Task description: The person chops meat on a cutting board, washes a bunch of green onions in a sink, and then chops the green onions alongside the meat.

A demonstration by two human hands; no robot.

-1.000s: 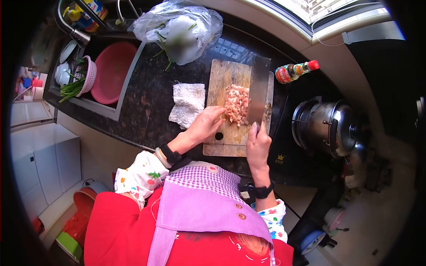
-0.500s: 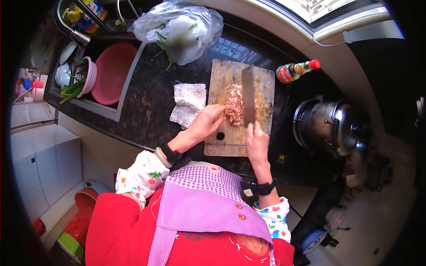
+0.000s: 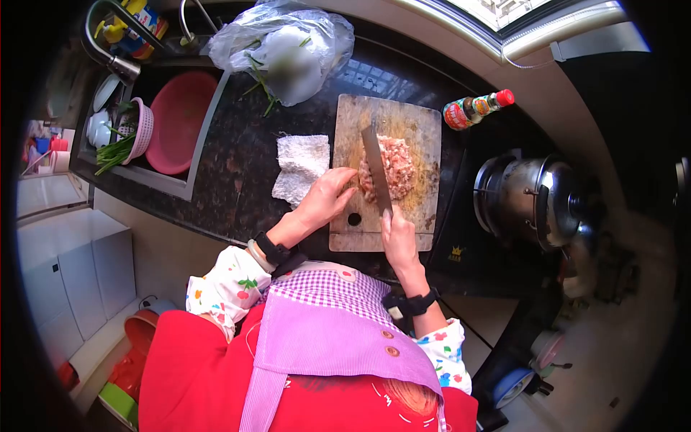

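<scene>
Minced meat point(image 3: 398, 167) lies in a pile on the worn wooden cutting board point(image 3: 425, 122). A cleaver point(image 3: 376, 165) stands over the left side of the pile, its blade seen nearly edge-on from above. My right hand point(image 3: 400, 236) is closed round its handle at the near end. My left hand point(image 3: 327, 194) rests at the board's left edge, thumb apart from the fingers, with nothing held. Its fingertips are close to the meat's left side. A white cloth point(image 3: 301, 164) lies left of the board, just beyond my left hand.
A sauce bottle point(image 3: 475, 109) lies or leans right of the board. Further right sits a steel pot point(image 3: 529, 198) on the stove. A plastic bag point(image 3: 317, 36) with greens is at the back. The sink at left holds a pink basin point(image 3: 180, 122) and a colander point(image 3: 143, 129).
The cleaver and my right hand have moved left, from the pile's right side to its left. The meat now shows spread to the right of the blade. My left hand has barely moved.
</scene>
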